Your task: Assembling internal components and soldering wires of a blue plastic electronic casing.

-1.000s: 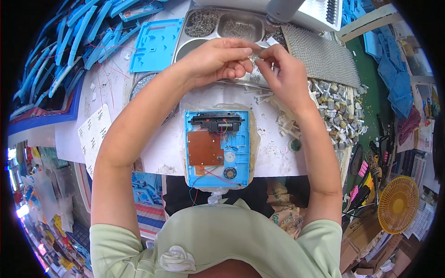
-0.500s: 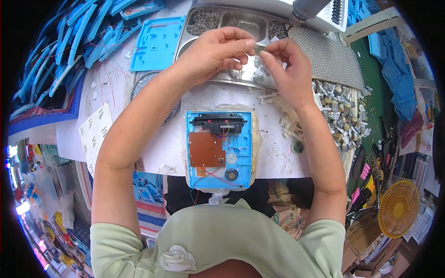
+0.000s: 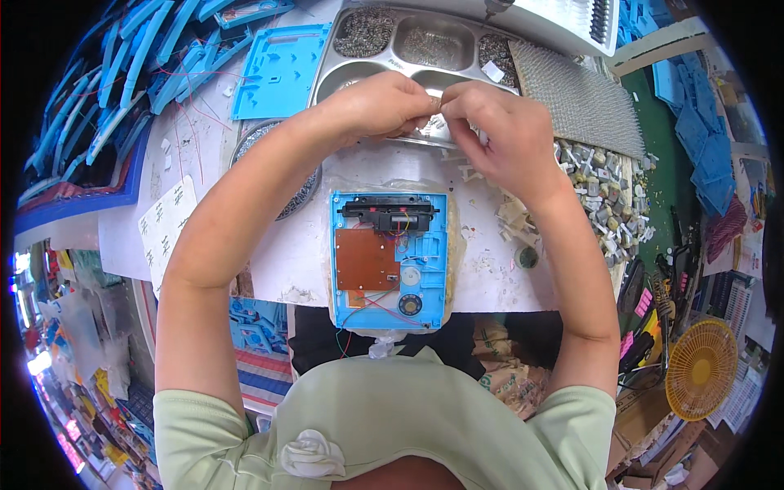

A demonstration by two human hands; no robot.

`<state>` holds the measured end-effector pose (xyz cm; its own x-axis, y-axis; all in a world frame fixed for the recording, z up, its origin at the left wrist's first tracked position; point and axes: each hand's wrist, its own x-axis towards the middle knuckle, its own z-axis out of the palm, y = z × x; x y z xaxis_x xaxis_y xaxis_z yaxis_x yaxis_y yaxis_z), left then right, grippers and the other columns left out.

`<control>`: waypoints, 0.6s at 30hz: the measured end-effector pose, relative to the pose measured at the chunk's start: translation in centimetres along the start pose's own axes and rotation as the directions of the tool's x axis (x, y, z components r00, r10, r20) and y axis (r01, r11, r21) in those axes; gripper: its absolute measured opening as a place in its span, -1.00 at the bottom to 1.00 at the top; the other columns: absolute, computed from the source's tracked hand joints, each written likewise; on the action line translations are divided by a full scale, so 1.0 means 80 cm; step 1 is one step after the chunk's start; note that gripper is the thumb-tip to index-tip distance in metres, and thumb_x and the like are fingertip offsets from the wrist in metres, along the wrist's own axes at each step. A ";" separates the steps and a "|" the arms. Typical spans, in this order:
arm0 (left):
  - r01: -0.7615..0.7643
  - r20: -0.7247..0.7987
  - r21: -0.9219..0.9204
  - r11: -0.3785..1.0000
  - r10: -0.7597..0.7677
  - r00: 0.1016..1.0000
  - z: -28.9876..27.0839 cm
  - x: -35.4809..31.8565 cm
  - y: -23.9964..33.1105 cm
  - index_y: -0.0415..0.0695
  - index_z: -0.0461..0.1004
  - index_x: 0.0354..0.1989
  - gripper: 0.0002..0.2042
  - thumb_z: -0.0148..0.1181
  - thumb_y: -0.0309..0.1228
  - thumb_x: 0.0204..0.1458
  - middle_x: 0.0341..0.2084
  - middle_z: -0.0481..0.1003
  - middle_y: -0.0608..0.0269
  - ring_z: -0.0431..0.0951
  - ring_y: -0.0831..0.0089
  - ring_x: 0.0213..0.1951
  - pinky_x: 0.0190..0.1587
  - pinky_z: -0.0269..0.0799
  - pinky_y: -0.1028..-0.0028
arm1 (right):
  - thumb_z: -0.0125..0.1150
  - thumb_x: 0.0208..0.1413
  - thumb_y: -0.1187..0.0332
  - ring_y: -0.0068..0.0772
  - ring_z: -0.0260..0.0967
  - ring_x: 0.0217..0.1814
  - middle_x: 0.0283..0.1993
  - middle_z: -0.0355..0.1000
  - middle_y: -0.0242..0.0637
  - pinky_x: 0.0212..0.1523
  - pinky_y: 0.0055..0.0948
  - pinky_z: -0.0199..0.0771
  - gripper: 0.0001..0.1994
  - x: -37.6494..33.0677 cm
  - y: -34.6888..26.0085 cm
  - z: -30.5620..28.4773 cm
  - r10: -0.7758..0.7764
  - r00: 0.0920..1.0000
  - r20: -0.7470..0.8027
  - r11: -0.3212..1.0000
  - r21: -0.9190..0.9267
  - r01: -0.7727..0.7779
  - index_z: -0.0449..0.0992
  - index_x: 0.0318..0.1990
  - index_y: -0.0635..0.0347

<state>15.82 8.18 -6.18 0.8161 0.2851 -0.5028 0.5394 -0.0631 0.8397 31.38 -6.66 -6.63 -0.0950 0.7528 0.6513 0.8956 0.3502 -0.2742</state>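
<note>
Two hands: meeting fingertip to fingertip at upper centre of frame, over the steel tray's [image 3: 327,75] near edge.
L hand [image 3: 382,104]: fingers curling shut, pinching a tiny part; can't tell what it is.
R hand [image 3: 498,131]: also pinching closed at the same spot.
Blue device [image 3: 390,260]: lying open at frame centre w/ brown board [image 3: 366,258] showing, below the hands, untouched.
Small grey parts [image 3: 608,196]: piling at centre right.

A white, scuffed worktable [image 3: 269,261] carries a blue plastic housing with a brown circuit board [image 3: 389,260], a compartmented steel tray [image 3: 408,49], a grey mesh mat [image 3: 576,98], and small grey parts [image 3: 608,192].
</note>
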 end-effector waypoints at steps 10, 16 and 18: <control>-0.513 -0.283 0.242 0.824 0.565 0.775 0.015 -0.017 -0.019 -0.22 0.59 -0.37 -0.71 0.22 -0.21 0.23 -0.65 0.44 0.34 0.36 0.60 -0.55 -0.46 0.29 0.46 | 0.09 0.38 0.13 -0.79 0.13 -0.60 -0.38 0.56 -0.42 -0.60 -0.67 0.07 -0.69 0.001 -0.006 -0.002 0.581 0.564 0.587 0.251 0.530 -0.810 0.61 -0.19 0.17; -0.542 -0.250 0.166 0.824 0.567 0.785 0.020 -0.026 -0.014 -0.23 0.56 -0.41 -0.68 0.21 -0.21 0.26 -0.63 0.44 0.33 0.34 0.61 -0.54 -0.46 0.27 0.46 | 0.10 0.36 0.10 -0.79 0.17 -0.56 -0.47 0.51 -0.49 -0.55 -0.66 0.14 -0.67 -0.004 -0.013 -0.002 0.575 0.635 0.515 0.249 0.629 -0.736 0.62 -0.30 0.13; -0.551 -0.238 0.038 0.834 0.543 0.805 0.022 -0.029 -0.011 -0.23 0.54 -0.45 -0.65 0.19 -0.19 0.29 -0.63 0.42 0.37 0.33 0.63 -0.53 -0.46 0.27 0.47 | 0.10 0.36 0.10 -0.79 0.18 -0.55 -0.48 0.50 -0.50 -0.54 -0.66 0.14 -0.66 -0.004 -0.017 -0.002 0.605 0.672 0.427 0.308 0.653 -0.692 0.61 -0.30 0.14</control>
<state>13.83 5.91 -6.13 0.9007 0.4227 0.1001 0.0078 -0.2461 0.9692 30.24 -7.46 -6.36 0.2931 0.9556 -0.0303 0.0581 -0.0494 -0.9971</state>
